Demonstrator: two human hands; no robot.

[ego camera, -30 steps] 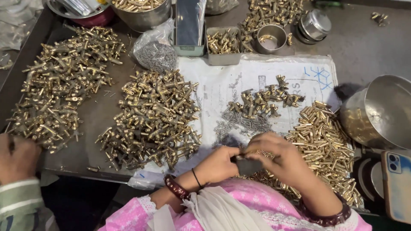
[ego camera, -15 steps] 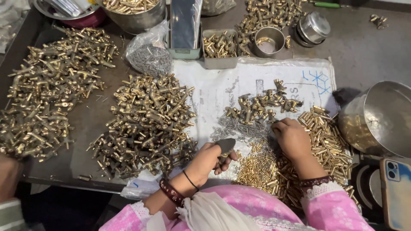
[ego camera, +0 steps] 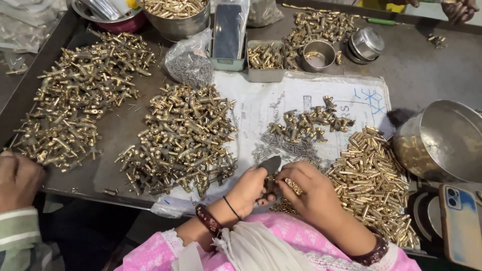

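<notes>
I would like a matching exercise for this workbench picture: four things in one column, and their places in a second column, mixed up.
Things:
1. large steel bowl
2. smartphone
3. pile of small brass tubes
4. clear bag of grey screws

Places:
A. bottom right corner, past the table edge
B. far side of the table, beside a grey rectangular tin
C. right edge, tilted on its side
D. just right of the person's right hand

Pairs: 1-C, 2-A, 3-D, 4-B
</notes>
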